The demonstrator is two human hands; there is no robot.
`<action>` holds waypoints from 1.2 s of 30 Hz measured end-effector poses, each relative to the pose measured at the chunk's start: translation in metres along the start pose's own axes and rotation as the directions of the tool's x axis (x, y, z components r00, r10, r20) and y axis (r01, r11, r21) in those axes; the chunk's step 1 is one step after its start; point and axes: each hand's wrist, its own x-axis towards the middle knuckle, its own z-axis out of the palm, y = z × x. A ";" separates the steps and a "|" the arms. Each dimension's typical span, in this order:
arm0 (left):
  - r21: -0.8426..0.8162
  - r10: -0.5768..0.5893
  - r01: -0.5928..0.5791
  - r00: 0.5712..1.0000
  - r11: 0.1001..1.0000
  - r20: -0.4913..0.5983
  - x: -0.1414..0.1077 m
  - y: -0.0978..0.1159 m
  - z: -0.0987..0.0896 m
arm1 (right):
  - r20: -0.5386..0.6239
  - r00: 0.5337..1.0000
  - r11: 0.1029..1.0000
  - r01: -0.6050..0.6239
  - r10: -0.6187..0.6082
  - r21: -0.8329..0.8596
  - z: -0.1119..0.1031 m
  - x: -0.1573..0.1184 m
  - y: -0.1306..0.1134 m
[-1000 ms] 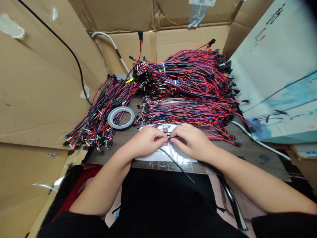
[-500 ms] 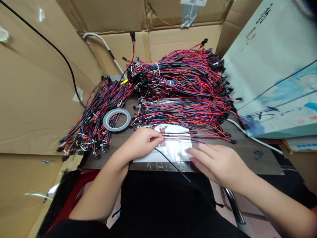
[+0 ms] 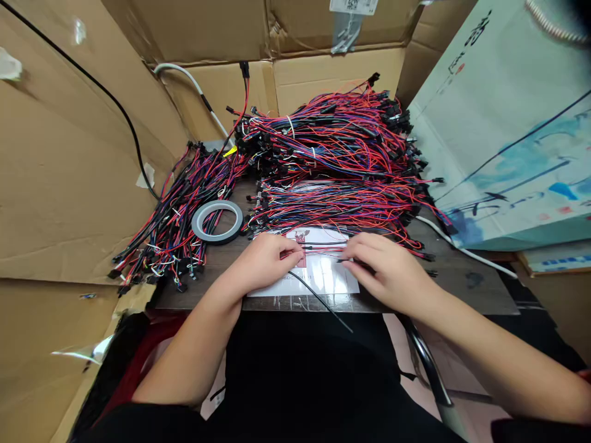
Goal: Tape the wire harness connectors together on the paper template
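Observation:
My left hand (image 3: 265, 261) is closed, thumb and fingers pinched on a red-and-black wire harness (image 3: 318, 249) above a white printed sheet (image 3: 323, 283). A thin black cable (image 3: 323, 301) slants from beneath that hand over the table's front edge. On the right, my right hand (image 3: 388, 271) is closed too, its fingertips pinching the harness's other end. A dark piece shows at its thumb; its exact form is hidden. Just beyond both hands lies a flat row of red, black and blue wire harnesses (image 3: 332, 206).
Behind the row rises a tied pile of harnesses (image 3: 332, 135). Another heap of harnesses (image 3: 184, 215) spreads at left, beside a roll of grey tape (image 3: 198, 223). Cardboard walls (image 3: 69, 154) enclose the left and back. A painted panel (image 3: 517, 154) stands at right, near a white cable (image 3: 466, 249).
My right hand has moved left and slightly away from me, closing on the wires over the sheet. My left hand stays nearly in place. The view has shifted slightly.

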 end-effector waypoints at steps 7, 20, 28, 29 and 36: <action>0.005 0.033 -0.033 0.999 0.999 0.011 -0.003 -0.002 0.001 | 0.039 0.996 0.958 -0.091 0.084 0.271 0.031 0.053 -0.012; 0.012 0.064 -0.064 0.998 0.998 0.021 -0.003 -0.002 0.000 | 0.080 0.989 0.942 -0.142 0.123 0.303 0.042 0.051 -0.005; 0.005 0.058 -0.058 0.998 0.998 0.015 -0.002 -0.002 0.001 | 0.050 0.989 0.972 -0.143 0.136 0.187 0.046 0.048 -0.010; 0.003 0.060 -0.060 0.998 0.998 0.010 -0.002 -0.003 0.001 | 0.036 0.992 0.975 -0.128 0.123 0.180 0.046 0.047 -0.011; -0.002 0.044 -0.044 0.999 0.999 0.012 -0.003 -0.004 0.004 | -0.009 0.994 0.983 -0.106 0.109 0.147 0.049 0.045 -0.013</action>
